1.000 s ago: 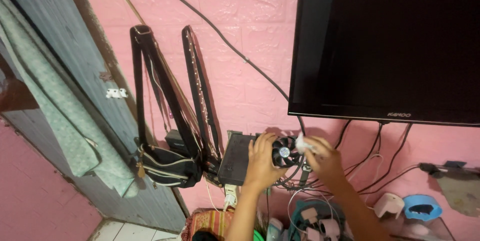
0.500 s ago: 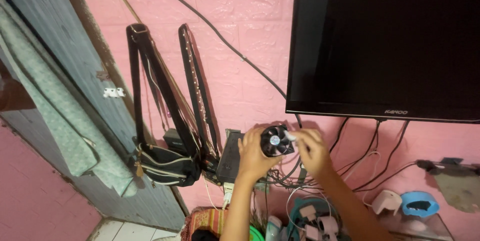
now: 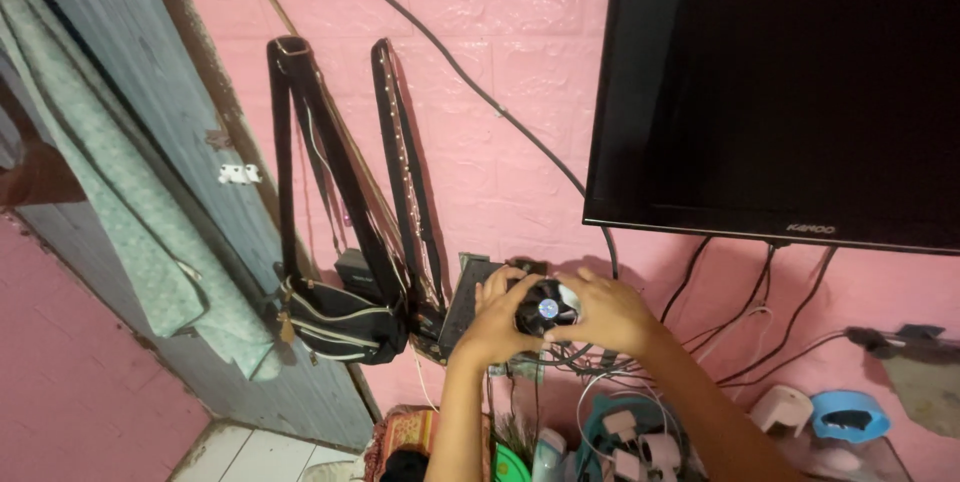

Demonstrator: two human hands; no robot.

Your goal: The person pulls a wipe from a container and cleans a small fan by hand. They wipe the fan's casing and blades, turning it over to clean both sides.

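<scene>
Wall: pink, TV (image 3: 790,92) mounted, bag (image 3: 340,317) hanging.
Fan (image 3: 546,308): held before a black box (image 3: 470,302), below the TV.
Hands: left (image 3: 497,317) and right (image 3: 605,312) both grasping the fan.
Progress: fan not yet set down.

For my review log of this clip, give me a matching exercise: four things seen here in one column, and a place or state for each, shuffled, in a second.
Things:
1. small black fan
2. black shoulder bag
3. flat dark screen
4. blue round holder

Places or states:
A. mounted on the pink wall, upper right
B. hanging by its straps beside the door frame
C. held between the left hand and the right hand
D. on the surface at lower right, below the cables

Pairs: 1-C, 2-B, 3-A, 4-D
</scene>
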